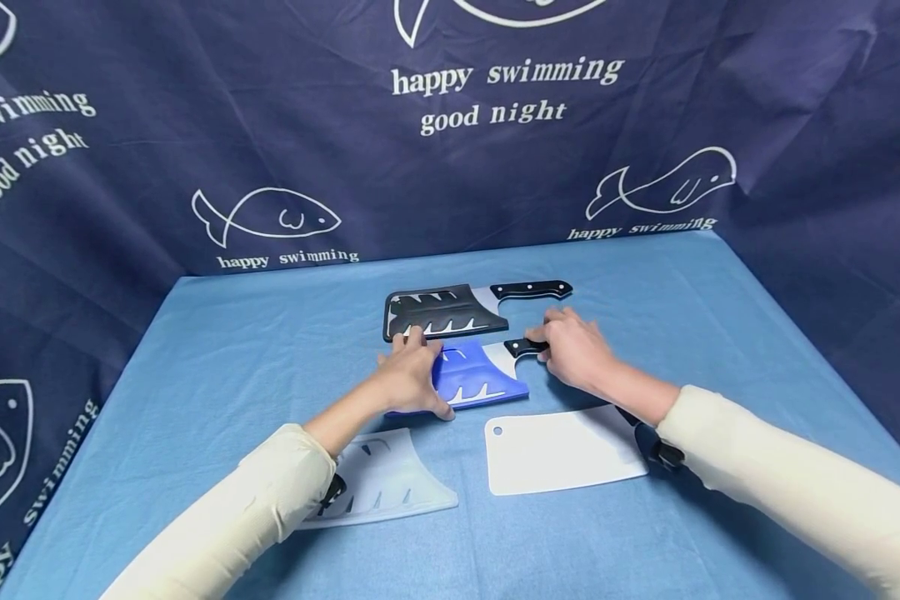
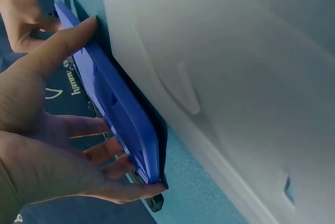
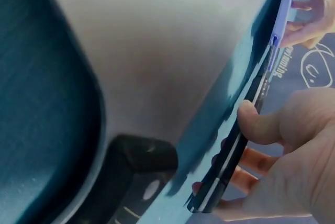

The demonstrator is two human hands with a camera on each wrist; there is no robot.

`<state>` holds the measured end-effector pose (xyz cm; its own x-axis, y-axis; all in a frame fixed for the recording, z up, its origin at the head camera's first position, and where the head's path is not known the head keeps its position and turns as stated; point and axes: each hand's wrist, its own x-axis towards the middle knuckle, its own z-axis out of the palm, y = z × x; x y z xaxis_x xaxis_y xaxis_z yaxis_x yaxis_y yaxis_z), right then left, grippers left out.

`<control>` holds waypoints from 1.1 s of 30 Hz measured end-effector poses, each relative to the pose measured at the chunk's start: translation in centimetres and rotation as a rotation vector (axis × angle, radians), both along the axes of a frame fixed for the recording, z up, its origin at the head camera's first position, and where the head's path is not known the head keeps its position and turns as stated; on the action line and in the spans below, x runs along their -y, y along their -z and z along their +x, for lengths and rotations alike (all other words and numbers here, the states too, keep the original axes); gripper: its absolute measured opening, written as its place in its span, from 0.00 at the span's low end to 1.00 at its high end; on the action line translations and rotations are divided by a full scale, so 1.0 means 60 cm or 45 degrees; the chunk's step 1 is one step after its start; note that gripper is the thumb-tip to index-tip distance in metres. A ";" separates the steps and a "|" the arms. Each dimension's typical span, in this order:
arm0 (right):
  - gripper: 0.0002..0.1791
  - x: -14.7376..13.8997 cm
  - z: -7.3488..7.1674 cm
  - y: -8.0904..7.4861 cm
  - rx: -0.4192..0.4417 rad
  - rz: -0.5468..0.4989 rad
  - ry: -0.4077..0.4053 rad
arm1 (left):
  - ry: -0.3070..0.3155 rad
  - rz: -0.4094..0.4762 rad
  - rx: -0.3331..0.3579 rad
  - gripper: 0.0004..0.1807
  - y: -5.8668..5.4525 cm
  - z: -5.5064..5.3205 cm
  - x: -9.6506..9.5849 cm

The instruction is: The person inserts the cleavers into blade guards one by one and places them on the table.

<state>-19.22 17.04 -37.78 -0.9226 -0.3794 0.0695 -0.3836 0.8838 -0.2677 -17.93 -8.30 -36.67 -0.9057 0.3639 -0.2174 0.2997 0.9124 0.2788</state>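
A cleaver with a silvery blade point(image 1: 502, 359) sits in a blue blade cover point(image 1: 471, 373) in the middle of the table. My left hand point(image 1: 411, 377) spans the cover, thumb on its near edge and fingertips at the far edge; the left wrist view shows the thumb and fingers gripping the blue cover point(image 2: 123, 114). My right hand point(image 1: 579, 348) holds the black handle point(image 1: 525, 347), with thumb on one side and fingers on the other. In the right wrist view, the handle point(image 3: 222, 169) is tilted, with its butt end toward the camera.
Behind lies another cleaver with a black handle point(image 1: 532, 289) in a black blade cover point(image 1: 446, 310). Nearer me are a translucent white cover point(image 1: 401, 479), partly under my left forearm, and a bare white-bladed cleaver point(image 1: 558, 454), its handle partly hidden by my right wrist.
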 end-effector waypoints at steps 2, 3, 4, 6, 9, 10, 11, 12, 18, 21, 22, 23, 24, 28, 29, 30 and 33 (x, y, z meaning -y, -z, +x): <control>0.20 0.001 0.000 0.003 0.009 0.009 -0.002 | 0.012 -0.013 0.028 0.59 0.002 0.000 0.000; 0.20 0.001 0.000 0.005 0.010 0.013 -0.004 | 0.018 -0.023 0.044 0.60 0.003 0.000 -0.001; 0.20 0.002 0.000 0.006 0.012 0.016 -0.004 | 0.024 -0.035 0.058 0.60 0.003 0.000 -0.001; 0.20 0.002 0.002 0.007 0.011 0.022 -0.004 | 0.035 -0.062 0.082 0.61 0.002 0.001 -0.001; 0.20 0.003 0.005 0.008 -0.009 0.035 -0.007 | 0.047 -0.092 0.104 0.62 0.000 0.002 -0.001; 0.20 0.003 0.007 0.008 -0.015 0.039 -0.008 | 0.049 -0.099 0.105 0.63 0.000 0.003 -0.001; 0.20 0.003 0.009 0.009 -0.021 0.043 -0.010 | 0.050 -0.104 0.105 0.63 0.000 0.004 -0.001; 0.21 0.002 0.010 0.010 -0.024 0.045 -0.012 | 0.049 -0.105 0.105 0.63 0.000 0.004 0.000; 0.26 -0.004 0.016 0.013 -0.008 0.028 -0.047 | 0.023 -0.085 0.102 0.65 0.005 0.009 0.006; 0.28 -0.009 0.020 0.010 -0.010 0.028 -0.054 | 0.021 -0.053 0.094 0.65 0.004 0.012 0.009; 0.28 -0.010 0.022 0.008 -0.014 0.028 -0.055 | 0.025 -0.039 0.087 0.64 0.003 0.013 0.011; 0.28 -0.012 0.024 0.005 -0.023 0.029 -0.057 | 0.028 -0.023 0.078 0.63 0.003 0.015 0.013; 0.29 -0.014 0.028 0.002 -0.036 0.029 -0.062 | 0.032 -0.007 0.066 0.63 0.002 0.017 0.016; 0.30 -0.028 0.044 -0.015 -0.104 0.016 -0.096 | 0.050 0.068 0.001 0.60 0.000 0.029 0.033; 0.31 -0.032 0.050 -0.018 -0.123 0.010 -0.109 | 0.052 0.091 -0.016 0.60 -0.001 0.034 0.038; 0.32 -0.038 0.054 -0.021 -0.141 0.006 -0.121 | 0.057 0.110 -0.037 0.59 -0.002 0.040 0.044; 0.34 -0.055 0.072 -0.028 -0.168 -0.015 -0.144 | 0.079 0.169 -0.096 0.58 -0.005 0.059 0.061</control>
